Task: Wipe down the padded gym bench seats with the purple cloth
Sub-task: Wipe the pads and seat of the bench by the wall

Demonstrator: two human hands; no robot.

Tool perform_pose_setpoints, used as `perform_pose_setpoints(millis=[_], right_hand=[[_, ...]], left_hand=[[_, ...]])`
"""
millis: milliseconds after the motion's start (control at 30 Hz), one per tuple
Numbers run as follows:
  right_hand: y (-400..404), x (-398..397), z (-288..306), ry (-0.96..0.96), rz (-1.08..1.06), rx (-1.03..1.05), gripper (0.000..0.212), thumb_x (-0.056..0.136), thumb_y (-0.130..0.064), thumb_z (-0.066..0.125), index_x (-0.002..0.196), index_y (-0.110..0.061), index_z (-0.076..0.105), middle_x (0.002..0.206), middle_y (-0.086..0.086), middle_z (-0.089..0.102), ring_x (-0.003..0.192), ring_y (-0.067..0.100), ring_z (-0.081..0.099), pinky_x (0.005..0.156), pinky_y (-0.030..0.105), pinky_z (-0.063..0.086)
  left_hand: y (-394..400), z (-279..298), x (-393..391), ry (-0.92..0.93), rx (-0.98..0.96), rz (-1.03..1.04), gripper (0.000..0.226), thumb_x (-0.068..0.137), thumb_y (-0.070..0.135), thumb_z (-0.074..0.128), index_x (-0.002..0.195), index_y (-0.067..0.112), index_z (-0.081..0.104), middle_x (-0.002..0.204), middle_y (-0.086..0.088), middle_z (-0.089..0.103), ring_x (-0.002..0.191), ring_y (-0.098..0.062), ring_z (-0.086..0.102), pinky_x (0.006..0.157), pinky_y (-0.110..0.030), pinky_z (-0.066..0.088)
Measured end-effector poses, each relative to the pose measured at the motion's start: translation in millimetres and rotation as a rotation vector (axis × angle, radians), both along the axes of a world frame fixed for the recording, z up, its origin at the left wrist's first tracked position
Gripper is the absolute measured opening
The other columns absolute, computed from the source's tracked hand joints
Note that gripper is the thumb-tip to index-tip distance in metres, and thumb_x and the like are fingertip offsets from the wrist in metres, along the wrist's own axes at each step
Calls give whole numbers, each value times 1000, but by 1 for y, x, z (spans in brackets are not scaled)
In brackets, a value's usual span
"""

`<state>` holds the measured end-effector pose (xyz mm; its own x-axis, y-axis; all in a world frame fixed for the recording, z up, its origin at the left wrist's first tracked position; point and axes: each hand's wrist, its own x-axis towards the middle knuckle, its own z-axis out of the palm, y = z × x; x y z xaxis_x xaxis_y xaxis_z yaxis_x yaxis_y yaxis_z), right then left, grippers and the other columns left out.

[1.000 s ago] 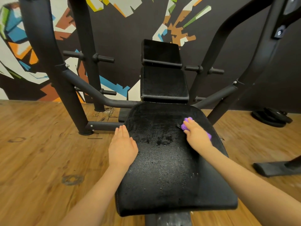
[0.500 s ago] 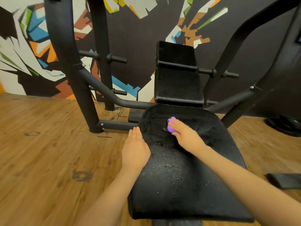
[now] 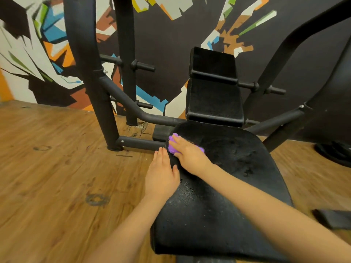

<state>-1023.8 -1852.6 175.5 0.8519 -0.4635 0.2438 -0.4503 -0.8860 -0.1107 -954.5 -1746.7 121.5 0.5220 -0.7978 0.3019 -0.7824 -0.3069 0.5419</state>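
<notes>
At the far left corner of the bench seat [image 3: 218, 186], the right hand [image 3: 190, 155] presses the purple cloth [image 3: 171, 146] flat against the pad, fingers spread over it; whether they pinch the cloth or merely bear down on it cannot be told. The left hand [image 3: 161, 173] rests on the seat's left edge, its grip wide, fingers straight and together, holding nothing. Droplets show on the near half of the seat, which appears unwiped; the back pad [image 3: 214, 99] above also appears untouched.

Risks noted: the cloth sits at the very rim, so an overrun stroke could carry it off the pad onto the wooden floor [image 3: 57, 177]. With the two hands nearly touching, a further leftward pass may strike the bracing hand. Moisture on the near section could let that bracing hand slip.
</notes>
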Motion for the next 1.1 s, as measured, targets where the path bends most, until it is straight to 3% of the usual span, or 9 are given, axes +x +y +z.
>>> perform_pose_setpoints(millis=[133,367,567,700,900,1100], right_hand=[[-3,-17,-6,11,96,18,55,98,-15,46,148,-19,23,156,-3,17,142,10,18,111,16,7],[-38,5,28,112,-134,-32,55,99,-14,41,149,-17,18,157,0,12,143,17,19,115,32,21],[21,-16,-5,61,93,-70,55,100,-13,41,149,-14,16,157,0,10,144,10,10,99,4,-9],[14,-34,-6,141,175,-30,52,99,-14,43,147,-14,23,156,0,12,144,10,12,102,2,-10],[22,-12,-6,104,102,-24,55,99,-11,42,148,-11,18,157,3,11,144,16,11,111,16,1],[19,-50,-27,-10,113,-8,52,96,-5,44,145,-12,28,154,3,19,142,10,13,101,0,-11]], left_hand=[[22,-12,-5,17,20,-18,75,100,41,36,152,8,-6,161,-7,-3,148,-18,-1,118,-27,9],[23,-15,-8,42,0,-1,75,100,43,36,152,10,-7,161,-5,-4,148,-16,-3,117,-27,8],[26,-14,-9,104,-25,18,68,101,34,35,153,8,0,161,-7,3,148,-18,4,118,-28,12],[26,-13,-10,114,-45,18,61,102,26,33,152,6,5,160,-9,11,148,-18,8,117,-27,13],[23,-17,-9,102,-32,36,58,102,24,31,152,5,7,160,-9,13,148,-18,8,117,-26,14],[23,-18,-9,50,-10,43,59,102,21,31,152,5,5,160,-8,12,148,-18,7,117,-26,12]])
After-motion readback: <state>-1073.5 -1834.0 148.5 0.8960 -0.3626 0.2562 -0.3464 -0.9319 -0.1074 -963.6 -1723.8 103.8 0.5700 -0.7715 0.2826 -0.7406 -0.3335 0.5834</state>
